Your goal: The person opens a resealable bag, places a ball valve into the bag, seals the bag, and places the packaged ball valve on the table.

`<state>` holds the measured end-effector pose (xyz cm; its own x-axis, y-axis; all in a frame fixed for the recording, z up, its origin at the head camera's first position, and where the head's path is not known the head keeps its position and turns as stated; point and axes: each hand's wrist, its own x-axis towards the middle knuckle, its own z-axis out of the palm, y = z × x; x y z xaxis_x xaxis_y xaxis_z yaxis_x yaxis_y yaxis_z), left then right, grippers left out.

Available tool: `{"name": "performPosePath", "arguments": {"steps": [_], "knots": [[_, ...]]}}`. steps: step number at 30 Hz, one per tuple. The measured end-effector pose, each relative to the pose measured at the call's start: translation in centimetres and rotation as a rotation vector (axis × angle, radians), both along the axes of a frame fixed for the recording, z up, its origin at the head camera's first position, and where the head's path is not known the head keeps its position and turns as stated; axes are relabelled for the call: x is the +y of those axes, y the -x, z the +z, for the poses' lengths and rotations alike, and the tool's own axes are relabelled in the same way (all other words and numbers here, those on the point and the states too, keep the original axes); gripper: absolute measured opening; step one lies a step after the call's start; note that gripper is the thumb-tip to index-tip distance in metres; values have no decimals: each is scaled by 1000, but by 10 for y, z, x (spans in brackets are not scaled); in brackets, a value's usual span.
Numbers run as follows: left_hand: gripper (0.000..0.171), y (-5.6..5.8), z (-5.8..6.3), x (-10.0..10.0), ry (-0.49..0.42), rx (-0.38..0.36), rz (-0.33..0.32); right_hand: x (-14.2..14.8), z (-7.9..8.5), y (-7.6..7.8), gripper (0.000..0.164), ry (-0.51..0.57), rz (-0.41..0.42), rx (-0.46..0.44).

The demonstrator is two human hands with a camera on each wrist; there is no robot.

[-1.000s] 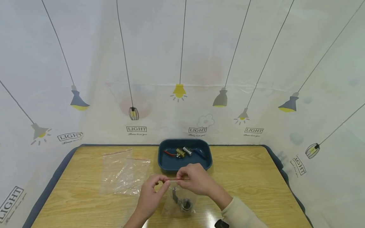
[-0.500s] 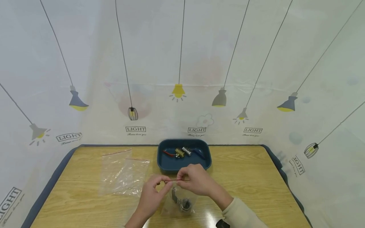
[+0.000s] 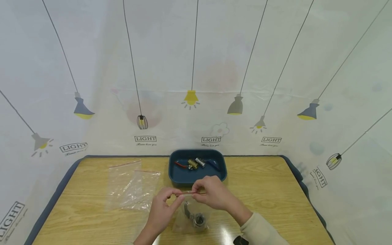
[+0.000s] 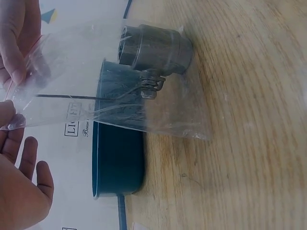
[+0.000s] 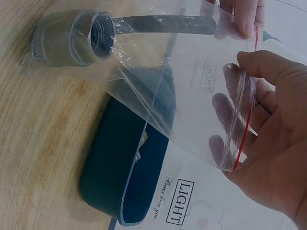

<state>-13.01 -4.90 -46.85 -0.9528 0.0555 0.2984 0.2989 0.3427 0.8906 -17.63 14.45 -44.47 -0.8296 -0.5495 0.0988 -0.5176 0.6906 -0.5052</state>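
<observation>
A clear zip bag (image 3: 181, 227) hangs upright over the table, holding a metal ball valve (image 3: 199, 220) with a long lever handle. My left hand (image 3: 161, 208) pinches the left part of the red seal strip between thumb and index finger. A little to the right, my right hand (image 3: 214, 194) pinches the same strip. In the right wrist view the valve (image 5: 72, 40) shows its threaded opening at the bag's bottom, and several fingers of the right hand (image 5: 283, 105) lie behind the clear plastic. The left wrist view shows the valve body (image 4: 158, 48) low in the bag.
Behind the hands stands a dark blue tray (image 3: 174, 178) with a brass valve (image 3: 193, 164) with a red handle and a silver valve (image 3: 200, 162) with a blue handle. Two flat zip bags (image 3: 131, 187) lie on the wooden table (image 3: 263, 190) at left. A printed curtain rises behind.
My right hand has slid slightly to the right along the seal strip, away from the left hand. The left hand stays almost in place, and the valve hangs at about the same spot.
</observation>
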Motion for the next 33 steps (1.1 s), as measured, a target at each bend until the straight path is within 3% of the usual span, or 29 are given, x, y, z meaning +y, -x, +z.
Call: {"name": "performPosePath", "arguments": {"steps": [20, 33], "knots": [[7, 0, -1, 2, -11, -32, 18, 8, 0, -1, 7, 34, -5, -43], [7, 0, 0, 1, -9, -34, 13, 8, 1, -1, 4, 58, 15, -124]]}}
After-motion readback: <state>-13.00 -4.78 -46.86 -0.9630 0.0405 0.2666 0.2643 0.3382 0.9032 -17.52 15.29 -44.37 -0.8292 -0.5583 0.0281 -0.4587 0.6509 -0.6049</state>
